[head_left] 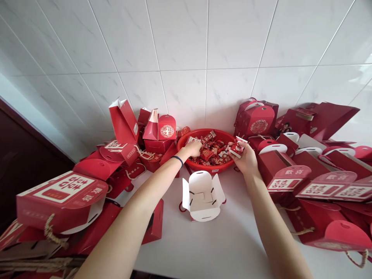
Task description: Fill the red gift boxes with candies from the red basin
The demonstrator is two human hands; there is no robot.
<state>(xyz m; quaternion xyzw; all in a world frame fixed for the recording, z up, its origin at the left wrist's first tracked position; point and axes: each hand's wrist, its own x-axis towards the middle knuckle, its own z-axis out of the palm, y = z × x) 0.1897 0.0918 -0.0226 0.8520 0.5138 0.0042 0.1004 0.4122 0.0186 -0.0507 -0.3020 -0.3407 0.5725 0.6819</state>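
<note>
A red plastic basin [216, 169] stands against the wall, filled with red wrapped candies [213, 149]. My left hand [193, 148], with a dark band at its wrist, reaches into the basin's left side; its fingers curl down among the candies, their tips hidden. At the basin's right rim, my right hand [246, 156] is closed around red-and-white wrapped candies [238, 146], palm turned up; how many is unclear. In front of the basin, between my forearms, sits an open gift box [201, 197], its white inside showing and flaps spread. Nothing shows inside it.
Red gift boxes with rope handles are piled on the left [61, 193] and the right [286, 174] of the white table [226, 244]. Taller red boxes [255, 118] stand at the back right. A tiled wall [183, 38] closes off the far side.
</note>
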